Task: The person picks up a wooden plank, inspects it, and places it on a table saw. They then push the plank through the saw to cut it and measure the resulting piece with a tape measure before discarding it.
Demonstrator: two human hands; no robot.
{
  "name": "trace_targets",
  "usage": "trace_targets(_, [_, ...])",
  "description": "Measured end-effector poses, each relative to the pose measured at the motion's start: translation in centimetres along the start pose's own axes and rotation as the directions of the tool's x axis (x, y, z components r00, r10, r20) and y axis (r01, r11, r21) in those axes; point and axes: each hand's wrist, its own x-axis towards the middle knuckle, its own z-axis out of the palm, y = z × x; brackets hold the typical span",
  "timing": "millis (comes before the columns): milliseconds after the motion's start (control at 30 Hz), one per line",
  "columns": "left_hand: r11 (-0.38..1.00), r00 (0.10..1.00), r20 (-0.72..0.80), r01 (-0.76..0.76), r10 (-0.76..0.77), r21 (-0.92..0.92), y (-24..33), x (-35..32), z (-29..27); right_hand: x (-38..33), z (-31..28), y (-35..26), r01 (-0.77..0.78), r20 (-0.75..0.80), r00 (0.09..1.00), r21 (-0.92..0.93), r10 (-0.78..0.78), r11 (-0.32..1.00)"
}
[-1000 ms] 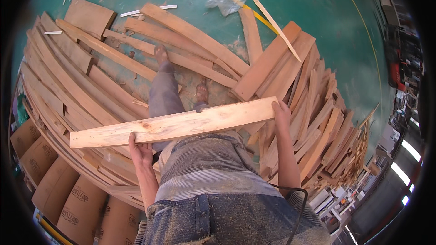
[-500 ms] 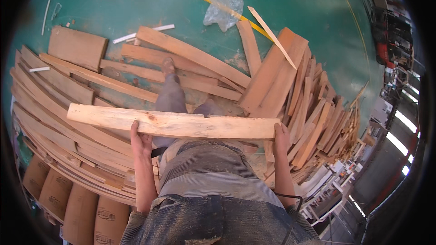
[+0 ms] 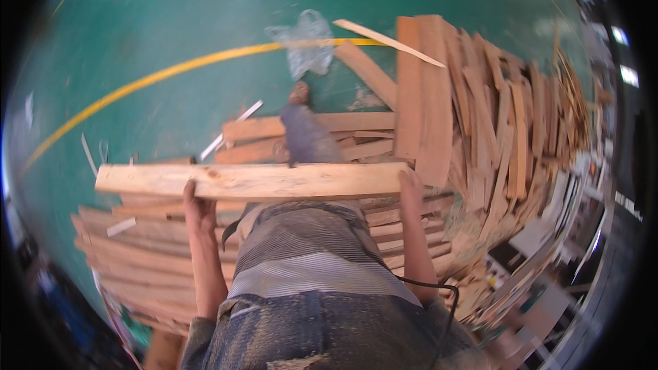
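Note:
A long pale wooden plank [image 3: 274, 181] lies crosswise in front of my waist, held up level over the boards below. My left hand [image 3: 199, 207] is closed around its near edge, left of the middle, thumb on top. At the plank's right end, my right hand [image 3: 411, 188] grips the corner, its fingers partly hidden and blurred. The plank shows a knot toward its left part and a small dark notch in its far edge. One leg [image 3: 308, 136] stretches forward beyond the plank, the shoe past the loose boards.
Brown boards [image 3: 147, 250] lie in rows on the left and under me. A big heap of timber offcuts [image 3: 507, 116] fills the right. Ahead, a clear plastic bag [image 3: 308, 44] and a thin pale strip [image 3: 387, 41] lie by a yellow line [image 3: 171, 77] on the green floor.
My view has turned, so the boards and floor line sit at a different angle. My leg has moved forward toward the plastic bag. Both hands keep hold of the plank.

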Motion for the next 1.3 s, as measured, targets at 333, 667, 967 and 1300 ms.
trace_targets(333, [0.927, 0.944, 0.314, -0.025, -0.101, 0.375, 6.0, 14.1, 22.2, 9.4, 6.9, -1.1, -0.096, -0.265, 0.936, 0.446, 0.234, 0.89])
trace_targets(667, [0.81, 0.798, 0.445, 0.09, -0.407, 0.58, 8.2, 24.3, 37.9, 9.6, 11.9, -4.1, -0.155, -0.577, 0.712, 0.426, 0.4, 0.891])
trace_targets(967, [0.502, 0.585, 0.337, 0.141, -0.737, 0.853, 14.3, 35.0, 41.1, -3.4, 26.7, -6.0, -0.332, -0.638, 0.426, 0.549, 0.641, 0.767])
trace_targets(1300, [0.271, 0.517, 0.187, 0.091, -0.835, 0.958, 19.8, 41.8, 46.3, -16.8, 45.3, -15.9, -0.314, -0.569, 0.188, 0.737, 0.8, 0.598])
